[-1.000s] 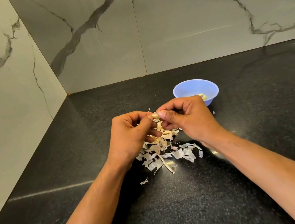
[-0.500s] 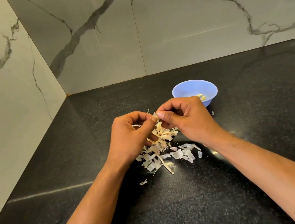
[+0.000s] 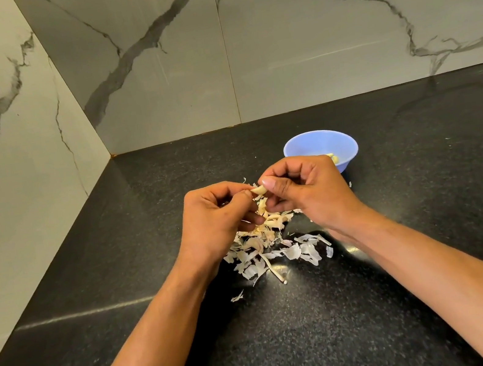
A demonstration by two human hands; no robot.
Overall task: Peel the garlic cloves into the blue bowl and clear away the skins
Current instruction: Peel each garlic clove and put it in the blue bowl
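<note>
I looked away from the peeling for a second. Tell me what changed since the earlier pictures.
Little changed. The small pale garlic clove shows more plainly between the thumbs; both hands, left and right, keep pinching it. The round blue plastic bowl and the heap of papery skins stayed put.

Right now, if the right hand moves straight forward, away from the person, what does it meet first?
Probably the blue bowl, directly behind the right hand; the gap between them is unclear.
</note>
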